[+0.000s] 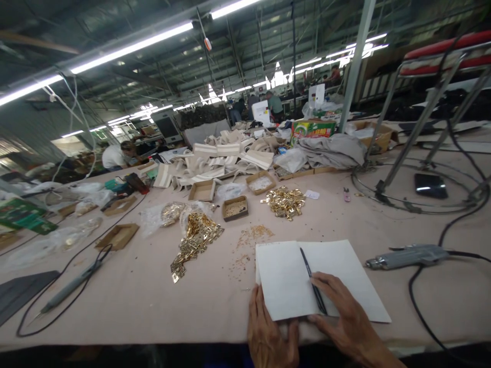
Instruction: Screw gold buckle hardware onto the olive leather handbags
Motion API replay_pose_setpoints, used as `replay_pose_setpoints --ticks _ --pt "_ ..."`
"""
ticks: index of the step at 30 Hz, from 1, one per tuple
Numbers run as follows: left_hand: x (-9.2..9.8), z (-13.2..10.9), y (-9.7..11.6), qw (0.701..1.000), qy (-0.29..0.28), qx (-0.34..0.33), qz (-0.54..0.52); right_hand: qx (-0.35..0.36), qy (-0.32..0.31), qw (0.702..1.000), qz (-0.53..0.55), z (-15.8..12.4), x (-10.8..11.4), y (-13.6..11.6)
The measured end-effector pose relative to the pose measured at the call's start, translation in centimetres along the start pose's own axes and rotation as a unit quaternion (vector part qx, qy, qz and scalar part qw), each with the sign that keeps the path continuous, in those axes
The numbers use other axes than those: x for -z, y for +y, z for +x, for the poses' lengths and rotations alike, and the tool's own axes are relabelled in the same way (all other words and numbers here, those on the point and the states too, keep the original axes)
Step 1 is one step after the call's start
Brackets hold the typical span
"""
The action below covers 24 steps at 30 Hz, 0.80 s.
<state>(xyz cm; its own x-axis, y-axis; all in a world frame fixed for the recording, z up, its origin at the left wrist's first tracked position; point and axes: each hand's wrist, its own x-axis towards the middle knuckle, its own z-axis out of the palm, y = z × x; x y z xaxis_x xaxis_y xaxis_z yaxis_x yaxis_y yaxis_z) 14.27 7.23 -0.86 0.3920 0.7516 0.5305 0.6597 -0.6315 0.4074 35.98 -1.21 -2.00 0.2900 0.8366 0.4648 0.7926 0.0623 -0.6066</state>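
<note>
An open notebook (pixel 284 286) with white pages lies near the table's front edge. A black pen (pixel 312 281) rests along its middle fold. My left hand (pixel 270 327) is at the notebook's lower left corner, thumb apart from the fingers, which lie along the page edge. My right hand (pixel 345 317) is over the lower right page, its fingertips beside the pen and its thumb at the bottom edge; fingers and thumb are spread apart. Neither hand is closed round anything.
Gold metal pieces (pixel 286 202) lie in piles behind the notebook, near small cardboard boxes (pixel 235 208). A grey electric screwdriver (pixel 410 256) with a black cable is at right, another (pixel 72 286) at left. A stool's metal legs (pixel 402 128) stand at back right.
</note>
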Motion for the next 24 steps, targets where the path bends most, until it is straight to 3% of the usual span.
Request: replay_pose_setpoints --ticks 11,15,19,24 --pt "0.3 0.3 -0.1 0.999 -0.017 -0.039 0.021 -0.036 0.022 0.997 0.067 -0.1 0.3 0.1" --pt "0.4 0.5 -0.1 0.998 -0.035 -0.044 0.032 -0.119 0.110 0.974 0.158 -0.3 1.0 -0.5" --pt "0.3 0.8 -0.1 0.998 -0.045 -0.038 0.021 -0.237 0.230 0.926 0.185 -0.7 1.2 -0.6" --pt "0.3 0.9 0.1 0.999 -0.040 -0.032 0.006 -0.281 0.311 0.875 0.241 -0.1 1.7 -0.9"
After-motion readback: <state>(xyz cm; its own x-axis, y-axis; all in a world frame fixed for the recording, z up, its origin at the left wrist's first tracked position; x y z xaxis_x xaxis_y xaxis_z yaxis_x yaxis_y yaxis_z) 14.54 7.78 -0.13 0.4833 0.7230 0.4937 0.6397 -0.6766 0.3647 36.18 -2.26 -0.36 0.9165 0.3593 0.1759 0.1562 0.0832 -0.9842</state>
